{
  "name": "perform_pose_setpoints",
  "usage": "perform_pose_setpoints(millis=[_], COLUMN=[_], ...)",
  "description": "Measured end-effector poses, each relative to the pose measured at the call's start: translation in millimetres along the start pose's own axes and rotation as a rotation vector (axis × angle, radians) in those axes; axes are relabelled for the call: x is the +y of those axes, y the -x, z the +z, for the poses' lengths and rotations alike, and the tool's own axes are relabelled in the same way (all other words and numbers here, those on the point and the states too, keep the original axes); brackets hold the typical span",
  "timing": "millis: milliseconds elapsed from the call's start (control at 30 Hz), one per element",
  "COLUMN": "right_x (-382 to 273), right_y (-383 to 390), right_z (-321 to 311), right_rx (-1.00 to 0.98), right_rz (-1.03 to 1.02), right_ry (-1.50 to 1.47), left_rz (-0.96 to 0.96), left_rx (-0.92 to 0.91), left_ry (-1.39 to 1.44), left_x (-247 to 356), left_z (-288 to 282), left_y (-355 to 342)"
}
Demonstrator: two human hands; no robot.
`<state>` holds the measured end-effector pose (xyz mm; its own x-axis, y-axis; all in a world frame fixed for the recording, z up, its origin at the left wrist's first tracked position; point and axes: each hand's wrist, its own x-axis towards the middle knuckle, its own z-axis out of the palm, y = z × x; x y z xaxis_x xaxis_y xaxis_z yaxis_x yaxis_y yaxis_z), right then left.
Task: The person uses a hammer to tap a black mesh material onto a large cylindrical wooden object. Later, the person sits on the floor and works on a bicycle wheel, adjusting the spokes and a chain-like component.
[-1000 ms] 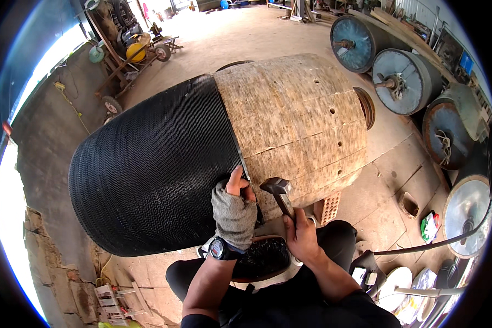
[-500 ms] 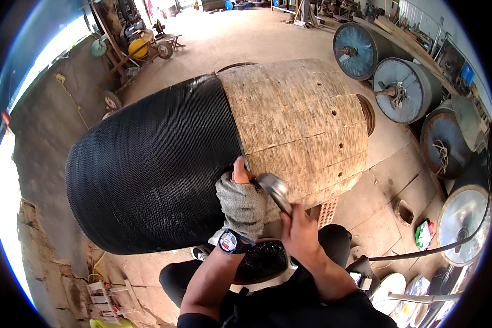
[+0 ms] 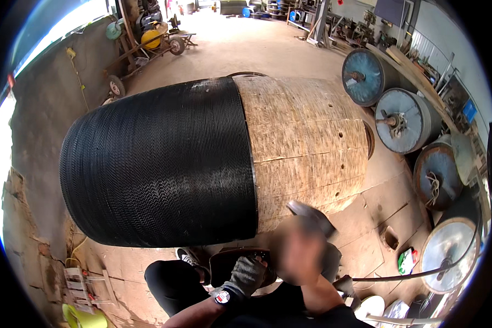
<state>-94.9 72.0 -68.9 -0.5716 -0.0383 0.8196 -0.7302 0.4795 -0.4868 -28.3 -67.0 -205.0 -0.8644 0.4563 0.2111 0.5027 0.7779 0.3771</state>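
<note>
Drum (image 3: 164,164) in the middle, left hand (image 3: 248,273) and right hand (image 3: 299,251) before it; rollers (image 3: 403,123) right, cart (image 3: 161,47) behind left

The gloved left hand (image 3: 249,276) was at a dark container (image 3: 219,268). Just right of it, the blurred right hand (image 3: 299,256) held a hammer (image 3: 322,220). Beyond both hands lay a large drum (image 3: 169,164), ridged black on the left hand's side, bare wood on the right's.
</note>
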Motion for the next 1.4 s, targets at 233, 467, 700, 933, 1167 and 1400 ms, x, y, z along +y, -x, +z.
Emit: perform_pose_setpoints(millis=[233,467,700,933,1167,1400], right_x=[-0.1,-5.1,19.9,5.1,8.7,2.1], right_y=[22.1,4.8,47.5,42.7,27.6,6.4], right_z=[2.4,14.6,5.4,2.1,12.0,7.5], right_rx=[-0.418,-0.548,0.111,-0.379,-0.601,-0.248], right_rz=[0.403,0.220,0.127,0.471,0.304,0.040], right_ry=[0.402,0.673,-0.101,0.307,0.592,0.263], left_rz=[-0.122,-0.057,-0.019,0.046,-0.057,0.068], left_rx=[-0.073,0.145,0.133,0.029,0.252,0.784], left_ry=[-0.230,-0.127,-0.040,0.091,0.231,-0.234], left_x=[11.6,3.5,2.3,2.4,4.2,-65.6], left_z=[15.5,30.0,34.4,-4.0,-64.4,-178.1], left_y=[-2.8,2.7,-5.8,0.4,-15.1,-59.0])
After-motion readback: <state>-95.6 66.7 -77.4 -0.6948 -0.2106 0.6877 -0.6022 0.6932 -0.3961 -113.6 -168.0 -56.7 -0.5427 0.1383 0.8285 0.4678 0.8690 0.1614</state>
